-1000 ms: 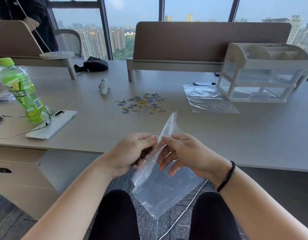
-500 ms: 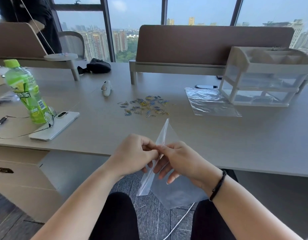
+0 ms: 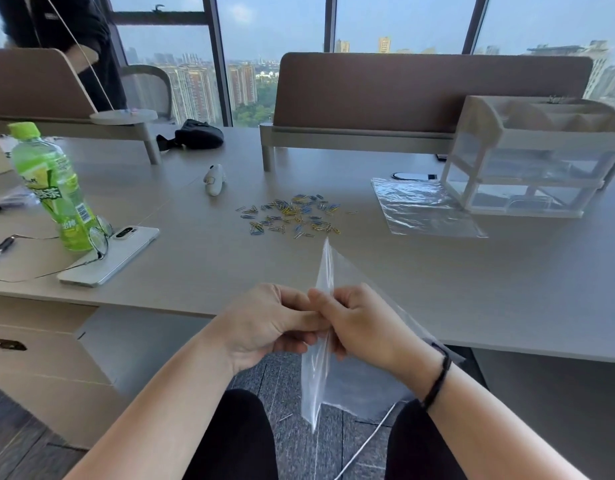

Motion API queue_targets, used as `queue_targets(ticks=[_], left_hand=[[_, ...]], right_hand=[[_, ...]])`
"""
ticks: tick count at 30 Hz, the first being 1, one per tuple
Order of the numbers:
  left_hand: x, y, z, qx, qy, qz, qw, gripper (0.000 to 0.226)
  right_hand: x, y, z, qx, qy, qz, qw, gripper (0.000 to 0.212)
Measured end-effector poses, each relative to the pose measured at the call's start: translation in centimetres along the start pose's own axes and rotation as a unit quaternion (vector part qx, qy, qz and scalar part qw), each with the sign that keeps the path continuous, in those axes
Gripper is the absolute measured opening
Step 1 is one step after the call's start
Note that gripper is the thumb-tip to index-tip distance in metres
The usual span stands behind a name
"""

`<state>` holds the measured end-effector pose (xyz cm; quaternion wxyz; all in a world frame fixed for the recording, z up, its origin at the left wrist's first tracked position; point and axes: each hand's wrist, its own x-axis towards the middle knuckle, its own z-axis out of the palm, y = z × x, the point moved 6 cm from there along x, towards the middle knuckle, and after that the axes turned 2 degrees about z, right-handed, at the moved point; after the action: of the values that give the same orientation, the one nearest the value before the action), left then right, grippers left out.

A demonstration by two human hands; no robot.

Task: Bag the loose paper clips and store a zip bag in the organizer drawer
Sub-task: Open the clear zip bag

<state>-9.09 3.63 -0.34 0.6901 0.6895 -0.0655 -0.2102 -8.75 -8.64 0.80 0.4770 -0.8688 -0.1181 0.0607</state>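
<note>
The left hand (image 3: pixel 268 323) and the right hand (image 3: pixel 363 327) meet fingertip to fingertip just in front of the desk's near edge, both pinched closed on the top strip of a clear plastic zip bag (image 3: pixel 328 372). The bag hangs edge-on between the hands, one corner standing up above the knuckles and the body drooping toward the lap; nothing can be seen inside it. A black cord bracelet (image 3: pixel 437 379) circles the right wrist.

The loose paper clips (image 3: pixel 292 214), a scatter of blue, yellow and silver wire, lie on the desk beyond the hands, well apart from the held bag. To their right a second clear plastic bag (image 3: pixel 423 209) lies flat, its far corner touching the base of a white-framed desk organizer with transparent drawers (image 3: pixel 531 168). The drawers look shut; what they hold cannot be made out.

The pale wood-grain desk (image 3: pixel 437 278) also carries a green drink bottle (image 3: pixel 53 188) at the left, with a white phone (image 3: pixel 115 251) lying flat just beside it, wire-rimmed glasses (image 3: pixel 100 237) leaning against both, a small white device (image 3: pixel 214 180) further back, and a black pouch (image 3: pixel 195 135) near the windows. A brown divider panel (image 3: pixel 430 88) stands behind the clips. Tall windows show city towers and trees.
</note>
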Motion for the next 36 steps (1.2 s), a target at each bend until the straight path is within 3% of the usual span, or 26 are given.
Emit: queue_targets(ticks=[5,9,12,15,18,23,26,28,30,33,36], left_hand=[[-0.1,-0.4,-0.4,-0.054,-0.020,-0.034,0.998,0.009],[-0.4,-0.3,-0.8,-0.077,-0.011,-0.043,0.996,0.012],[-0.4,0.1,-1.4,-0.026,0.058,-0.028,0.998,0.020],[-0.4,0.4,-2.0,0.093,0.133,0.018,0.987,0.014],[-0.8,0.2,-2.1,0.211,0.118,0.035,0.970,0.021],[-3.4,0.0,-3.5,0.379,0.019,-0.077,0.922,0.026],[-4.1,0.1,-4.0,0.430,-0.002,-0.123,0.894,0.024],[-4.0,0.4,-4.4,0.446,0.013,-0.119,0.887,0.024],[-4.1,0.5,-4.3,0.432,0.017,-0.107,0.896,0.022],[-4.2,0.3,-3.8,0.392,0.017,-0.084,0.916,0.020],[-4.4,0.1,-4.0,0.367,0.031,-0.055,0.928,0.018]], right_hand=[[-0.5,0.6,0.7,0.186,-0.105,0.040,0.976,0.044],[-0.6,1.0,0.4,0.211,-0.108,0.058,0.970,0.036],[-0.6,1.3,0.0,0.225,-0.094,0.067,0.967,0.033],[-0.7,0.9,0.5,0.173,-0.103,0.063,0.977,0.032],[-0.9,0.8,1.1,0.107,-0.123,0.078,0.984,0.024],[-1.7,2.0,0.5,-0.042,-0.160,0.125,0.978,0.012],[-1.9,1.7,0.5,-0.124,-0.178,0.117,0.969,0.021],[-2.1,1.5,0.9,-0.116,-0.183,0.114,0.970,0.029],[-2.1,0.8,1.3,-0.068,-0.145,0.073,0.984,0.023],[-2.9,-2.2,1.3,-0.017,-0.007,-0.127,0.992,0.016],[-4.3,-4.7,3.1,-0.101,-0.042,-0.267,0.957,0.010]])
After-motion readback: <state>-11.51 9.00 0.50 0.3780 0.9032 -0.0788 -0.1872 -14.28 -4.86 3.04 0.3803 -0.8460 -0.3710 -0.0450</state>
